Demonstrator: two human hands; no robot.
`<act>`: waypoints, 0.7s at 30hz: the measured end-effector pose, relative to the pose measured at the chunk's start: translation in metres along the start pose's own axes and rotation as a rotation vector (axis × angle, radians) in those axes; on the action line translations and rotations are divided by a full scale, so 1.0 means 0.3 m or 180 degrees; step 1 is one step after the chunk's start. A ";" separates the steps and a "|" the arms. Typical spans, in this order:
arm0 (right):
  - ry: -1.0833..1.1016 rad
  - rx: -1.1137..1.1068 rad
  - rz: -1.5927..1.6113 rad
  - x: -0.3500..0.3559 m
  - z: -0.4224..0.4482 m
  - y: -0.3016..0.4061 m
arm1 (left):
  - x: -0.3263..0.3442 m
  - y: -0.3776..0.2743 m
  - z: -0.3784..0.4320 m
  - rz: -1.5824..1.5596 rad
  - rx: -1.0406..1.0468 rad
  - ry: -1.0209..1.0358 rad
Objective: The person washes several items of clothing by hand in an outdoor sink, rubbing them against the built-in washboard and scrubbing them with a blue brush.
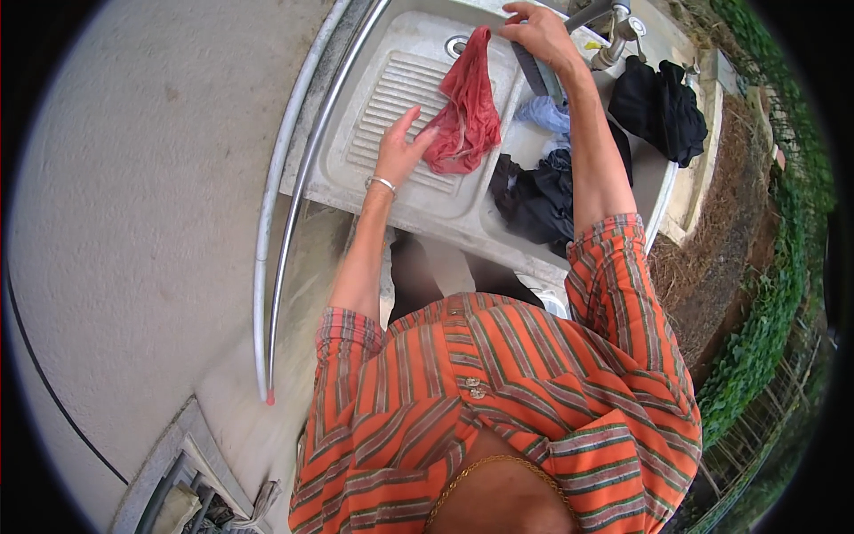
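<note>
A wet red cloth garment (467, 113) lies bunched over the ribbed washboard (387, 100) of a pale laundry sink. My left hand (402, 148) is spread at the garment's lower left edge, thumb against or just above the fabric; contact is unclear. Beyond the garment's top end, my right hand (537, 33) has its fingers apart, above a dark brush-like tool (530, 67) by the divider. Whether it touches that tool cannot be told. In the right basin, partly behind my right forearm, are a light blue cloth (544, 115) and dark wet clothes (537, 200).
Black clothing (657, 110) hangs over the sink's right rim, near a metal tap (617, 43). Two long poles (303, 150) run along the sink's left side beside the wall (153, 167). Dry soil and green plants (754, 347) lie to the right.
</note>
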State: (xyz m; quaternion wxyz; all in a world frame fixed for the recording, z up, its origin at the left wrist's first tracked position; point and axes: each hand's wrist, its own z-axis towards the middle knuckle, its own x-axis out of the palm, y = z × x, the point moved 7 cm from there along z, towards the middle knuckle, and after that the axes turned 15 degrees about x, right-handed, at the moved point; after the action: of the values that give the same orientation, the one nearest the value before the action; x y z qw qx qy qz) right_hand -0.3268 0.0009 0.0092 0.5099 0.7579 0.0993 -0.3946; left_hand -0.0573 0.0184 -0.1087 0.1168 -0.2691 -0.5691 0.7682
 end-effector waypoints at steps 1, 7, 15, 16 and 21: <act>-0.0020 -0.0096 0.0061 0.050 -0.012 -0.023 | 0.020 0.024 -0.014 0.0009 -0.0025 -0.0008; 0.0568 0.0874 -0.1296 0.309 -0.105 -0.268 | 0.098 0.142 -0.004 0.1367 -0.0668 0.0590; 0.0255 0.0295 -0.2241 0.478 -0.231 -0.260 | -0.357 0.242 -0.179 0.0254 -0.1504 -0.2237; 0.0243 0.0251 -0.2197 0.449 -0.220 -0.288 | -0.322 0.120 -0.123 0.1276 -0.0719 -0.1798; 0.0156 0.0390 -0.1583 0.400 -0.221 -0.318 | 0.000 -0.058 -0.095 0.1623 0.1180 0.0234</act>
State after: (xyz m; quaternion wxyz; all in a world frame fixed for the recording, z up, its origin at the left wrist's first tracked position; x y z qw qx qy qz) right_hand -0.2664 0.0709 -0.1297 0.3477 0.7490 0.2709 -0.4947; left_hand -0.0438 0.0472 -0.0982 -0.0119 -0.4047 -0.3289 0.8531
